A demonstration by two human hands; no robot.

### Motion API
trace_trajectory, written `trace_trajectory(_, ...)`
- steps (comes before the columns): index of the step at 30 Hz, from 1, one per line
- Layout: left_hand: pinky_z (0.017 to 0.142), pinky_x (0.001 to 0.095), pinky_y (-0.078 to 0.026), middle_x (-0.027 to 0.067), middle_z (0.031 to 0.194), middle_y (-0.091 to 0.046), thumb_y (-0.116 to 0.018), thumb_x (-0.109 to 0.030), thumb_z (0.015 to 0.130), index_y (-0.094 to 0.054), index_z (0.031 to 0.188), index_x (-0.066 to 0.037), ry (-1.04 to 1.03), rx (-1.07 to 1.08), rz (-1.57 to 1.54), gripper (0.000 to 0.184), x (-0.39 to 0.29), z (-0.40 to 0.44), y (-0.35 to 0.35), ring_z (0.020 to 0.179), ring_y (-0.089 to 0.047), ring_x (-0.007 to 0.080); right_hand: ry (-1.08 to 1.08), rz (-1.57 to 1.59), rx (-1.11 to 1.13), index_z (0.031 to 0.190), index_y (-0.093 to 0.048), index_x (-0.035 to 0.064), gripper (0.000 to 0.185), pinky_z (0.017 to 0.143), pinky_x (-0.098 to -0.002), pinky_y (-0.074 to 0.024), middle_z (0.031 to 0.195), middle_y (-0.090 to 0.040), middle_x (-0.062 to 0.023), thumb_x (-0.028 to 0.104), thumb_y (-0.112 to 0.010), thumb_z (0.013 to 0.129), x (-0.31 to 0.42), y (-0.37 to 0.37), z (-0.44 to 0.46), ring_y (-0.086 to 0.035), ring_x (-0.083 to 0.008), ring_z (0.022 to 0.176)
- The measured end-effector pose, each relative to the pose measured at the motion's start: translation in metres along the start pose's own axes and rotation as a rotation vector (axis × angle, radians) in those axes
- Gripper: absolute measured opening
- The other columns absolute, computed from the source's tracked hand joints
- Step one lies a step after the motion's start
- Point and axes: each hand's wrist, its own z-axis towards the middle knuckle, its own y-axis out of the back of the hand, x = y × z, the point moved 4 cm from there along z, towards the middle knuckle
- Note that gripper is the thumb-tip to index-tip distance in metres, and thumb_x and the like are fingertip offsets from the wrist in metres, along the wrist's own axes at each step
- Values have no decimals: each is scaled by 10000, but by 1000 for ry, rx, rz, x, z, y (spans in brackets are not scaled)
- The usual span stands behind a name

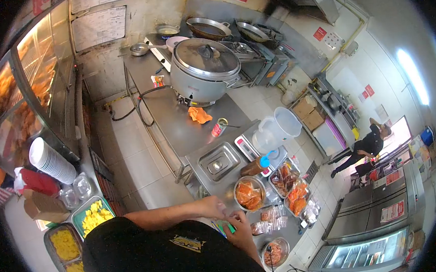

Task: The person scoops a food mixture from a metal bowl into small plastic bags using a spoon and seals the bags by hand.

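Observation:
My left hand [213, 206] reaches in from the left over the near edge of the steel counter, its fingers pinched together. What they hold, perhaps thin clear plastic, is too small to name. Close beside it, my right hand [240, 229] has its fingers curled, and a small green item [229, 228] shows at them, partly hidden. Just past the hands stands a round metal bowl [249, 193] of orange-red food in plastic. Small clear packets of reddish food [269, 219] lie to the right of my right hand.
A large rice cooker [204, 63] stands on the far steel table with an orange cloth [199, 115] and a can [219, 127]. Nearer are a lidded steel pan [218, 161], scale [251, 151] and sauce bottle [255, 165]. A person [364, 145] stands far right.

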Motion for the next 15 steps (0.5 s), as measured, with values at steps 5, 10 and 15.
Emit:
trace_trajectory(5,612,264,-476,-13,778,-672,-755,-217,850,-768,1071,-48,87,370,-232,279,-20,-12,10,678,-589,92,21,3,199,941,-729,41,133,826,-374,-522,1036,-645,-120,50,-792,824,-3,14,-1,-646,-278,969)
trace_trajectory(10,708,259,-475,-25,814,-674,-729,-224,958,-746,1075,7,-209,527,-313,260,-61,-23,10,750,-557,61,-108,537,87,913,-688,-13,122,914,-347,-467,1063,-619,-76,86,-759,906,-15,26,-7,-605,-214,1004)
trace_trajectory(15,670,272,-451,-30,798,-660,-762,-212,937,-709,949,25,-159,733,-200,243,-42,-5,-5,749,-552,56,-139,783,454,984,-714,-40,111,904,-376,-492,1053,-710,-141,60,-717,935,-7,26,-19,-642,-237,1034)
